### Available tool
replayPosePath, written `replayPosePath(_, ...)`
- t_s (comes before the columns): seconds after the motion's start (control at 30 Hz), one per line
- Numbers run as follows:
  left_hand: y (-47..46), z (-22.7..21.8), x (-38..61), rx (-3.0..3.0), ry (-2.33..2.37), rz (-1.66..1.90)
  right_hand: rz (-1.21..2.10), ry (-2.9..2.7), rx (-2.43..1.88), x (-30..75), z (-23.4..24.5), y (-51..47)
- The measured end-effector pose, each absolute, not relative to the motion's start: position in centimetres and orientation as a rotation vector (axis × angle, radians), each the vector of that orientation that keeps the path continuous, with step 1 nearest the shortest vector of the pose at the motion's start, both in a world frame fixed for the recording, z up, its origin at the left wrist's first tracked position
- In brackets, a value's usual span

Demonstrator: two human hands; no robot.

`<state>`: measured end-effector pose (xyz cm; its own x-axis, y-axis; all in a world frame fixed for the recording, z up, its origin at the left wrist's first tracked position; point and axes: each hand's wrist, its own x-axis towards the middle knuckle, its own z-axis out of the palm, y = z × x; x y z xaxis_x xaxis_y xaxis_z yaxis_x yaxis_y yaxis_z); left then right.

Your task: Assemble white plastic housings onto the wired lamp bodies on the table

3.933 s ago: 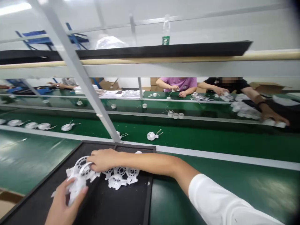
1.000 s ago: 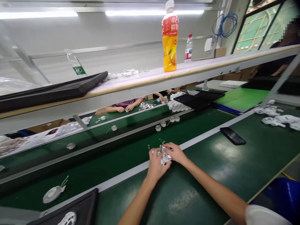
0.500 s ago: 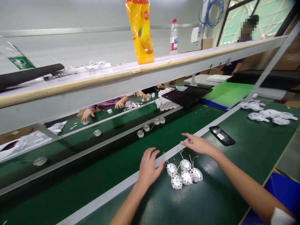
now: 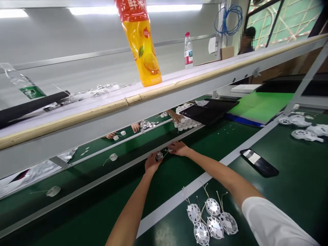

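Left hand (image 4: 152,164) cupping round wired component (image 4: 159,156) — right hand (image 4: 178,148) sitting at its two o'clock — both grips' closure unclear.

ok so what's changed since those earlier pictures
The left hand and right hand let go of the wired discs and moved forward over the green belt to small round parts; their grip is unclear. The discs and black phone stayed on the bench.
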<state>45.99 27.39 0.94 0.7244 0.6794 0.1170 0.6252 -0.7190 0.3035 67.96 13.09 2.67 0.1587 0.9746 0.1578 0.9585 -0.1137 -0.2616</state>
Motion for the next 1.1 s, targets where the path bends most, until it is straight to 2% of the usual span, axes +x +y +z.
replayPosePath(0.17,25.0,0.6,41.9,2.7,0.895,0.345,0.071,-1.784,-2.198,67.0,1.5,7.6)
replayPosePath(0.43,17.4,3.0,33.2,2.569,0.843,0.474,-0.078,-1.278,-2.392,67.1,4.3,-8.1)
replayPosePath(0.6,7.4,0.7,29.3,2.556,0.702,0.443,-0.154,-0.873,-2.6,63.3,0.1,-19.0)
replayPosePath(0.7,3.1,-0.4,29.3,2.608,0.595,0.418,-0.019,-0.764,-2.632,60.7,-1.8,-22.2)
replayPosePath(0.8,1.6,-0.4,29.7,2.577,0.534,0.432,0.236,-0.891,-2.526,60.1,-0.5,-22.1)
replayPosePath(0.9,2.4,-0.2,28.3,2.535,0.584,0.46,0.235,-1.042,-2.47,62.9,2.6,-18.5)
replayPosePath(1.0,4.0,-0.5,24.0,2.463,0.885,0.555,0.167,-1.027,-2.455,68.1,4.9,-11.8)
replayPosePath(1.1,4.9,-1.2,17.6,2.34,1.272,0.718,0.145,-0.946,-2.478,73.0,5.2,-4.2)
